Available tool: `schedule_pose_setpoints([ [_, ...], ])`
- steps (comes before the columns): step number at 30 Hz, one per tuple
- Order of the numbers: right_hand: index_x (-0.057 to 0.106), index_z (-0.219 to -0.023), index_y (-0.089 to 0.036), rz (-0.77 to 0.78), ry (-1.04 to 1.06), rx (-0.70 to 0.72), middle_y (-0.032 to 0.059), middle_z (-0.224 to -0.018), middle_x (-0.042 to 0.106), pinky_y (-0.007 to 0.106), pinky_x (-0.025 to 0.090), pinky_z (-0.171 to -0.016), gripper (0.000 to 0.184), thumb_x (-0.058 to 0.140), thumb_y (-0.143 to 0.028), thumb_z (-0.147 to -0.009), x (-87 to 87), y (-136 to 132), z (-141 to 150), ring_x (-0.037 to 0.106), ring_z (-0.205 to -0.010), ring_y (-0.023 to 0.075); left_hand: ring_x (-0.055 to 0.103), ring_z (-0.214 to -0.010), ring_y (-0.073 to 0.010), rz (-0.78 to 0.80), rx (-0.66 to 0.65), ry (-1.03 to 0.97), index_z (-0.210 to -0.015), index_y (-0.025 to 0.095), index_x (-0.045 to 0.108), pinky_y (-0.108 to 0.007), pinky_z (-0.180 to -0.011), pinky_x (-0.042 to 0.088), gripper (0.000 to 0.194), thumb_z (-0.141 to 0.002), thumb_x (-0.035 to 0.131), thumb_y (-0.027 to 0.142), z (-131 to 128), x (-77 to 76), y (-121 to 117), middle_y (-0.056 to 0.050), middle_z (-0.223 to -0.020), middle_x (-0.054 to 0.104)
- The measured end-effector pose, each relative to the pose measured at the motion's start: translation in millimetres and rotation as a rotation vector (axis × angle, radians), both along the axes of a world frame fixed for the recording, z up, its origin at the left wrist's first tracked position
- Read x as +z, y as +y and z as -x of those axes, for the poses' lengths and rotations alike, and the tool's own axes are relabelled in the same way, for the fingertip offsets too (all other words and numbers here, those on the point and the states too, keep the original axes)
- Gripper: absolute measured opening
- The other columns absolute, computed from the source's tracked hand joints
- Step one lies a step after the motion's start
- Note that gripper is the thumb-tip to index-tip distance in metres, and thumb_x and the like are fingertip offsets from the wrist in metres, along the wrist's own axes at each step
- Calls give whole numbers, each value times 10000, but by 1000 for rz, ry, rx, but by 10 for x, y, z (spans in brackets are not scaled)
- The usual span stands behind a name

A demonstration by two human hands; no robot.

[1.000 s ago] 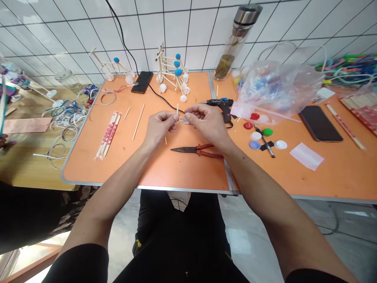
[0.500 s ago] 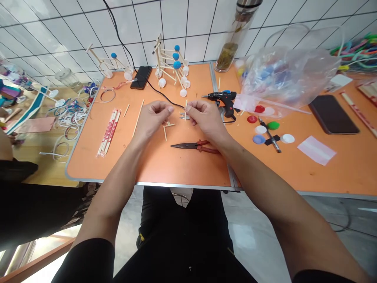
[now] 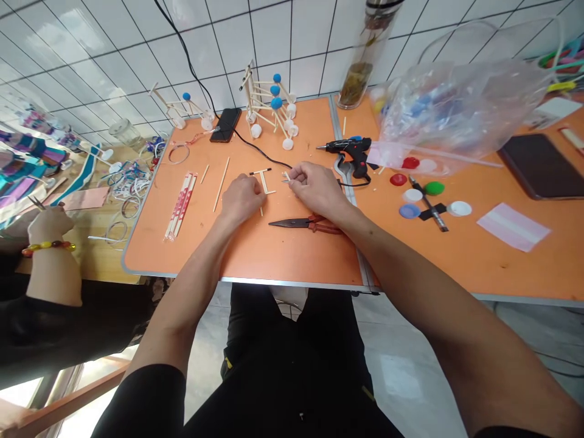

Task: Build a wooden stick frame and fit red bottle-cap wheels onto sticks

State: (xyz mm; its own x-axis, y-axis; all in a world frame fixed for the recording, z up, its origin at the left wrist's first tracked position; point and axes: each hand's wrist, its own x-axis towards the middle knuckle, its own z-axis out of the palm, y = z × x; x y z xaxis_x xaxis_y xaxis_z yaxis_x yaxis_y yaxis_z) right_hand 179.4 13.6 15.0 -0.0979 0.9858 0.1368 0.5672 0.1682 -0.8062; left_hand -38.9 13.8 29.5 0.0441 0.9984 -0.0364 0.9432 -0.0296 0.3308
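Observation:
My left hand [image 3: 243, 198] is closed, its fingertips at a small wooden stick frame [image 3: 263, 181] whose upper crossbar has black ends. Part of that frame is hidden under the fingers. My right hand [image 3: 316, 187] pinches a short wooden stick [image 3: 286, 176] just to the right of the frame. Below it lie long-nose pliers [image 3: 292, 223] with red handles, partly covered by the right wrist. A black hot glue gun [image 3: 350, 151] rests beyond the right hand.
Wrapped chopsticks [image 3: 181, 205] and loose sticks [image 3: 221, 184] lie to the left. Stick models with blue caps [image 3: 275, 102] and a phone [image 3: 225, 125] stand at the back. Bottle caps [image 3: 434, 188], a craft knife [image 3: 429, 204] and a plastic bag [image 3: 465, 115] are right. A co-worker's hand [image 3: 50, 225] is far left.
My left hand has turned palm down and shifted lower, showing more of the stick frame. My right hand keeps the short stick, now tilted. The co-worker's hand has come into view.

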Motion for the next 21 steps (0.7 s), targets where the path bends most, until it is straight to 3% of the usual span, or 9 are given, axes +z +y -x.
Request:
schedule_pose_setpoints([
  [7, 851, -1012, -207, 50, -23, 40, 98, -1104, 913, 402, 575, -956, 134, 745, -127, -1022, -29, -21, 70, 829, -1042, 289, 771, -1229, -373, -17, -14, 37, -848, 252, 596, -468, -945, 542, 218, -1005, 652, 112, -67, -30, 1, -197, -1311, 806],
  [13, 780, -887, -220, 87, 124, 31, 55, -976, 874, 368, 536, -876, 154, 753, -205, -1038, -74, -7, 74, 783, -952, 253, 693, -898, -263, -48, -4, -100, -738, 257, 592, -390, -788, 431, 291, -968, 686, 104, 0, -119, 48, -112, -974, 802],
  [21, 727, -923, -242, 23, 360, 47, 36, -982, 830, 378, 549, -898, 110, 766, -248, -1026, -202, 99, 118, 755, -941, 236, 634, -770, -221, -190, -17, -317, -798, 253, 593, -373, -764, 404, 273, -984, 694, 82, -123, -76, -30, -30, -831, 755],
])
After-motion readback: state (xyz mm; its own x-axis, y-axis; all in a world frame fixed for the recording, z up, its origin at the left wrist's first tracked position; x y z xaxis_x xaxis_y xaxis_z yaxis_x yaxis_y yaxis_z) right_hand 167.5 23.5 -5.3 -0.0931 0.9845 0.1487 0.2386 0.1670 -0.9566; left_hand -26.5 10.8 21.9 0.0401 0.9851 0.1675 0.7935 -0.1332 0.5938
